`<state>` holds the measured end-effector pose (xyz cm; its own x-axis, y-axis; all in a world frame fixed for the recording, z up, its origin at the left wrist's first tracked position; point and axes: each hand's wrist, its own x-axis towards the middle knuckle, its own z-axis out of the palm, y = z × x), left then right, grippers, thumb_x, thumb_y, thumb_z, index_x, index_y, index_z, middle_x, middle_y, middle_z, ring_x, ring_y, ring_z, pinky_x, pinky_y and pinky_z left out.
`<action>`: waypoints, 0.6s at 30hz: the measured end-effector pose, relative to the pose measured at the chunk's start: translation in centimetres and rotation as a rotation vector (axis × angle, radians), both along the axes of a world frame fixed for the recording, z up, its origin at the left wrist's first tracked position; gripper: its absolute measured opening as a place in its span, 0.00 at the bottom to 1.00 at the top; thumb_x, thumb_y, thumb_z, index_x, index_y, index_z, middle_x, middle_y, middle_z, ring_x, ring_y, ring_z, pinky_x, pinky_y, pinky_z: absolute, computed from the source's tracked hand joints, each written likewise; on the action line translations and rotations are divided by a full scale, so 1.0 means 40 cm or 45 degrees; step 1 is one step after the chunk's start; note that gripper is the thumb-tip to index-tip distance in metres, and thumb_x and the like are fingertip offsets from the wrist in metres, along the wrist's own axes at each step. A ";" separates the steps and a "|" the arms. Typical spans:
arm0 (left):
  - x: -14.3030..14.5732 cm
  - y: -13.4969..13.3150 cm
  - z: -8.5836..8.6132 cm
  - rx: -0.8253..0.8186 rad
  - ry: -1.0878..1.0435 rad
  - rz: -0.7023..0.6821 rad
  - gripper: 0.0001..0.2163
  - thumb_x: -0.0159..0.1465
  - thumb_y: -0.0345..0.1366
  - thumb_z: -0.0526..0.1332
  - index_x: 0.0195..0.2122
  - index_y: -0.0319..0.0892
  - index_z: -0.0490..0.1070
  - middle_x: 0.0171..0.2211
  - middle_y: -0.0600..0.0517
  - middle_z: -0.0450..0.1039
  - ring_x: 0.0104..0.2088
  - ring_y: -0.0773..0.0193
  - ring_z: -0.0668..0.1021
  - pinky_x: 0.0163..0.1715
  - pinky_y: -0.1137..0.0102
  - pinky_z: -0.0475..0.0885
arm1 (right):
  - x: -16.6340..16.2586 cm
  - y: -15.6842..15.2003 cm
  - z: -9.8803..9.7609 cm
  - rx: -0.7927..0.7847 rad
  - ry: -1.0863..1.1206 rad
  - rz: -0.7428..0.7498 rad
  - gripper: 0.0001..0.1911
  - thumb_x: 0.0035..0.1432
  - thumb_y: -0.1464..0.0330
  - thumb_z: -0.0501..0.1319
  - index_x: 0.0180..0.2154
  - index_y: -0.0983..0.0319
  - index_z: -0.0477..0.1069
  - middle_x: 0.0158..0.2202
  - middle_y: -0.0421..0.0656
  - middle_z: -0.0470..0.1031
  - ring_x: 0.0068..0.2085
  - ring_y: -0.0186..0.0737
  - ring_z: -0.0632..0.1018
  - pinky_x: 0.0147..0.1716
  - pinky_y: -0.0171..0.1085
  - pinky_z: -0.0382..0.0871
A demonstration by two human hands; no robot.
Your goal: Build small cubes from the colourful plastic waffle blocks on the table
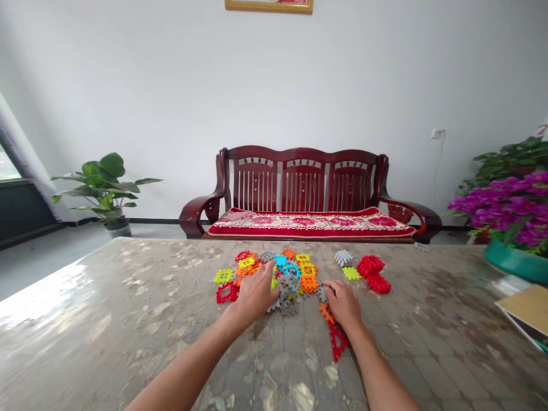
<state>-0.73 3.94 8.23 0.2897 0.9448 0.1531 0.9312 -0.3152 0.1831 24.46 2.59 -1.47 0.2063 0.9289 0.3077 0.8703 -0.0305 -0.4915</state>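
Note:
A heap of flat toothed plastic tiles (291, 268) in red, orange, yellow-green, blue and grey lies on the marbled table (128, 319). My left hand (254, 294) rests on the heap's left side, fingers stretched forward over the tiles. At the heap's right edge my right hand (343, 302) lies palm down, its fingers curled onto a grey tile (322, 292). Orange and red tiles (336, 337) lie beside and under my right wrist. A stack of red tiles (373, 273) sits apart to the right.
A teal pot of purple flowers (514, 228) and a book (528, 314) stand at the table's right edge. Behind the table are a dark red wooden bench (303, 194) and a potted green plant (109, 191) on the floor at left.

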 end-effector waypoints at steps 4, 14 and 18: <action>0.034 -0.043 0.000 0.122 0.030 -0.092 0.18 0.62 0.36 0.55 0.54 0.45 0.64 0.46 0.46 0.71 0.45 0.56 0.76 0.41 0.66 0.69 | -0.002 -0.002 0.002 0.005 0.012 0.001 0.20 0.59 0.67 0.48 0.44 0.59 0.76 0.47 0.44 0.77 0.50 0.43 0.74 0.52 0.39 0.61; 0.159 -0.187 -0.100 -0.145 -0.010 -0.792 0.06 0.60 0.36 0.59 0.39 0.45 0.70 0.43 0.51 0.72 0.44 0.59 0.74 0.45 0.67 0.71 | 0.004 0.004 -0.008 0.027 0.023 -0.001 0.20 0.60 0.66 0.48 0.45 0.59 0.76 0.47 0.44 0.77 0.50 0.42 0.74 0.51 0.38 0.62; 0.186 -0.188 -0.099 -0.195 0.014 -0.820 0.07 0.61 0.35 0.57 0.41 0.44 0.69 0.46 0.48 0.71 0.47 0.58 0.73 0.47 0.65 0.71 | 0.005 0.005 -0.010 0.035 0.024 0.004 0.20 0.60 0.66 0.48 0.44 0.59 0.76 0.47 0.44 0.77 0.50 0.43 0.74 0.51 0.39 0.62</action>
